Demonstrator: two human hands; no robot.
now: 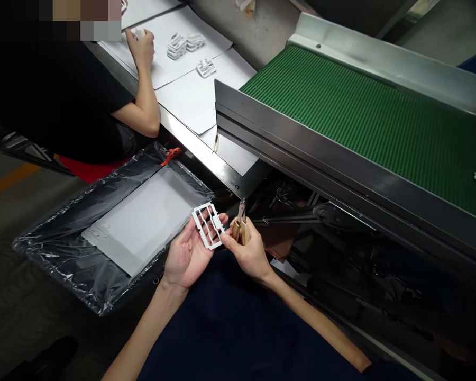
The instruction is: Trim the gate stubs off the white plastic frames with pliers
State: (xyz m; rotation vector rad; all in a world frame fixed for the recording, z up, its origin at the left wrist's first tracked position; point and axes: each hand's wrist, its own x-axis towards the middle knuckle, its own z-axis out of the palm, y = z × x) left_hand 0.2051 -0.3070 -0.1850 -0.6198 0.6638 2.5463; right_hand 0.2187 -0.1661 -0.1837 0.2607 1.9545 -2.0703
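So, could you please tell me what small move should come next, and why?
Probably bringing the pliers to the frame's edge: the left hand holds the frame, the right hand has the pliers, and their tips are close by but not on the frame.

Head view, forward and down, near left hand (187, 257) and right hand (250, 253)

Holding a white frame (217, 222) in the left hand (187, 259), touching its edge with the right hand (252, 256) while gripping pliers (245, 233) there too. Facing a plastic-lined box (69, 264) at left, a green belt (353, 116) at right, and piled white parts (177, 46) near a co-worker's hand (142, 52).
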